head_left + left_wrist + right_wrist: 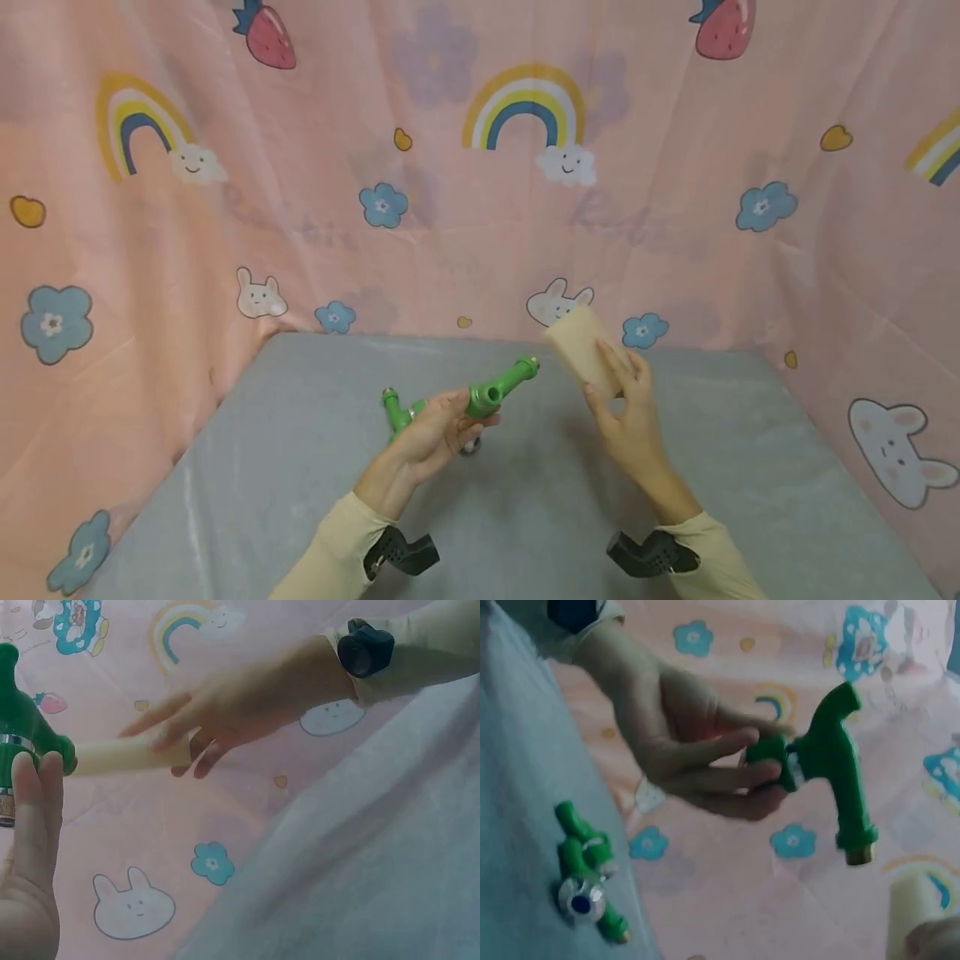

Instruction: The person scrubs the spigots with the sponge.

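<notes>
My left hand (431, 437) grips a green tap (513, 379) above the table, its fingers and thumb round the body near one end. In the right wrist view the tap's curved spout (832, 701) points up and its brass threaded end (859, 856) points down. My right hand (633, 412) holds a cream sponge block (573, 342) by its near side, thumb and fingers on opposite sides. The sponge hangs tilted, to the right of the tap. In the left wrist view the sponge (112, 757) overlaps the tap's end.
Other green taps (574, 855) lie on the grey-covered table (247, 500), partly behind my left hand in the head view. One has a silver round handle (583, 898) with a blue centre. A pink printed curtain (450, 250) stands behind and at both sides.
</notes>
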`<state>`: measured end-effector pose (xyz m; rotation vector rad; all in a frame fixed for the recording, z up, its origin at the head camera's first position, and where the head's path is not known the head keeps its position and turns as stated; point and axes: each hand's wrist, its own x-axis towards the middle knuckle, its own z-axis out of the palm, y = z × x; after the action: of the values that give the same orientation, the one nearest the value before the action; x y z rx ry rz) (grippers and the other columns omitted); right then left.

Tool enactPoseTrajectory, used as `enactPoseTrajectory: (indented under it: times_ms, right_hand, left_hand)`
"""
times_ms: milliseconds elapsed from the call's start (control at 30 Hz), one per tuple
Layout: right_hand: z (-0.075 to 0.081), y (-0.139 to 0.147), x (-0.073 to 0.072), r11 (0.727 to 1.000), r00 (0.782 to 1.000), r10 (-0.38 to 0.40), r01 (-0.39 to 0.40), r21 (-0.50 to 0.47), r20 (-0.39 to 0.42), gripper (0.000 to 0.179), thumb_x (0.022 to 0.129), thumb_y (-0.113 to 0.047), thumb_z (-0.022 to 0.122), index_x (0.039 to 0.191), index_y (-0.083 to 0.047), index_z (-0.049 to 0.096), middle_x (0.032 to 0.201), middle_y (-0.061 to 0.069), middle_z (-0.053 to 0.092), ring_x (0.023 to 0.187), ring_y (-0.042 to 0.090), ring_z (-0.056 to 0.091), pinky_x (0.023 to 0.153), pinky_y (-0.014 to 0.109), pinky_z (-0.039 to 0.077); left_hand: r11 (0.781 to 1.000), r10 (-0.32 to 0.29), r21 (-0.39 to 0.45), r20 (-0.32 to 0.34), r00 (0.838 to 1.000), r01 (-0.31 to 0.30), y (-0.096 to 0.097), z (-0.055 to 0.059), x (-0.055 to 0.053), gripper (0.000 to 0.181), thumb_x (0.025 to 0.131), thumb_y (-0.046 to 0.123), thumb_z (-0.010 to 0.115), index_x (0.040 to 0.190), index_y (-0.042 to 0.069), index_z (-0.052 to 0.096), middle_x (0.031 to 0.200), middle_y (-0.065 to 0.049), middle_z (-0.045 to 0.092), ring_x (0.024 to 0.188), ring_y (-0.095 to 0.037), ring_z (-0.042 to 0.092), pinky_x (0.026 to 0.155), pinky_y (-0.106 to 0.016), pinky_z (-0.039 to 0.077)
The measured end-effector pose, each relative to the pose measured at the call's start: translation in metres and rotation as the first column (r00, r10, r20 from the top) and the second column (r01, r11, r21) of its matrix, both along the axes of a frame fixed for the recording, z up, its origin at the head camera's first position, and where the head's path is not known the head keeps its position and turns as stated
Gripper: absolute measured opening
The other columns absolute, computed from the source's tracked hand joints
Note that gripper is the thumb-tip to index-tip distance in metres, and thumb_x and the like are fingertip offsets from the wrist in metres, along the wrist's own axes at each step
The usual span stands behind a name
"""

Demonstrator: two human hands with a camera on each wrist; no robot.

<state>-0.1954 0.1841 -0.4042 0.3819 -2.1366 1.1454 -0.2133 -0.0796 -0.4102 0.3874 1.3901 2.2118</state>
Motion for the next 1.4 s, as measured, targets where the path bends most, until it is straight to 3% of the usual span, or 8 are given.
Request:
enactPoseTrajectory:
  times_ms: [133, 300, 500, 600, 700, 867, 1167, 1400]
  right_hand:
    - [0.004, -0.006, 0.009, 0.996, 0.994, 0.085, -0.086, -0.018, -0.072, 0.066, 0.088, 0.003, 0.068, 0.150, -0.008, 0.048, 0.142, 0.028, 0.043, 0.118, 0.027, 0.046, 0.087, 0.013, 0.039]
    - [0.001, -0.028, 0.022, 0.976, 0.977, 0.170, -0.148, 0.160, -0.131, 0.068, 0.084, 0.002, 0.072, 0.148, -0.012, 0.052, 0.145, 0.024, 0.041, 0.117, 0.030, 0.051, 0.084, 0.031, 0.050]
    - [-0.005, -0.019, 0.013, 0.981, 0.996, 0.023, -0.006, 0.196, -0.085, 0.064, 0.084, 0.004, 0.074, 0.144, -0.012, 0.057, 0.141, 0.028, 0.043, 0.114, 0.039, 0.053, 0.079, 0.050, 0.054]
    - [-0.004, -0.008, 0.008, 0.992, 0.999, -0.043, 0.046, 0.120, -0.026, 0.068, 0.084, 0.005, 0.072, 0.147, -0.011, 0.052, 0.140, 0.028, 0.043, 0.115, 0.037, 0.052, 0.080, 0.044, 0.052]
    - [0.000, -0.007, 0.011, 0.998, 0.998, 0.012, -0.008, 0.066, -0.066, 0.071, 0.083, 0.003, 0.071, 0.149, -0.009, 0.048, 0.140, 0.028, 0.044, 0.118, 0.036, 0.050, 0.086, 0.035, 0.045]
    - [0.002, -0.026, 0.021, 0.966, 0.970, 0.174, -0.134, 0.222, -0.172, 0.067, 0.079, 0.002, 0.074, 0.143, -0.012, 0.057, 0.140, 0.028, 0.044, 0.113, 0.035, 0.054, 0.082, 0.036, 0.050]
    - [0.001, 0.008, -0.001, 0.990, 0.999, -0.037, 0.032, 0.141, 0.031, 0.060, 0.076, 0.006, 0.068, 0.134, -0.009, 0.064, 0.138, 0.030, 0.042, 0.120, 0.043, 0.048, 0.085, 0.055, 0.050]
    - [0.007, 0.003, 0.006, 0.980, 0.995, 0.078, -0.066, 0.186, -0.060, 0.061, 0.079, 0.001, 0.076, 0.137, -0.011, 0.062, 0.140, 0.029, 0.044, 0.118, 0.039, 0.051, 0.083, 0.048, 0.052]
  left_hand:
    - [0.998, -0.031, 0.056, 0.016, 0.999, 0.030, 0.001, 0.000, 0.003, 0.037, 0.103, 0.045, 0.050, 0.119, 0.017, 0.068, 0.104, 0.004, 0.077, 0.094, -0.002, 0.073, 0.079, -0.008, 0.056]
    - [0.996, -0.028, 0.089, 0.054, 0.998, 0.023, 0.003, 0.004, 0.005, 0.042, 0.106, 0.045, 0.041, 0.125, 0.015, 0.064, 0.104, -0.002, 0.077, 0.087, -0.004, 0.075, 0.077, -0.011, 0.057]
    - [0.997, 0.005, 0.075, 0.066, 0.998, -0.010, 0.002, 0.006, 0.006, 0.043, 0.107, 0.046, 0.039, 0.117, 0.015, 0.066, 0.100, 0.000, 0.077, 0.078, -0.001, 0.073, 0.072, -0.009, 0.057]
    - [0.997, 0.021, 0.076, 0.074, 0.997, -0.026, 0.001, 0.005, 0.006, 0.044, 0.108, 0.045, 0.035, 0.115, 0.015, 0.068, 0.098, 0.001, 0.077, 0.075, 0.000, 0.073, 0.070, -0.009, 0.056]
    - [0.997, 0.014, 0.070, 0.077, 0.997, -0.019, 0.002, 0.004, 0.007, 0.046, 0.109, 0.044, 0.033, 0.113, 0.015, 0.068, 0.098, 0.001, 0.077, 0.074, 0.000, 0.073, 0.070, -0.010, 0.057]
    - [0.999, 0.006, 0.035, 0.056, 0.998, -0.008, 0.004, 0.003, 0.007, 0.044, 0.107, 0.047, 0.036, 0.117, 0.015, 0.065, 0.096, 0.002, 0.077, 0.070, 0.000, 0.072, 0.068, -0.012, 0.057]
    - [1.000, 0.020, 0.019, 0.076, 0.997, -0.022, 0.005, 0.001, 0.004, 0.051, 0.107, 0.049, 0.033, 0.121, 0.007, 0.058, 0.090, 0.005, 0.075, 0.062, 0.004, 0.065, 0.061, -0.011, 0.053]
    - [0.996, -0.008, 0.086, 0.093, 0.996, 0.000, 0.006, 0.000, 0.004, 0.053, 0.108, 0.049, 0.028, 0.117, 0.008, 0.060, 0.083, 0.006, 0.075, 0.062, 0.003, 0.067, 0.059, -0.011, 0.054]
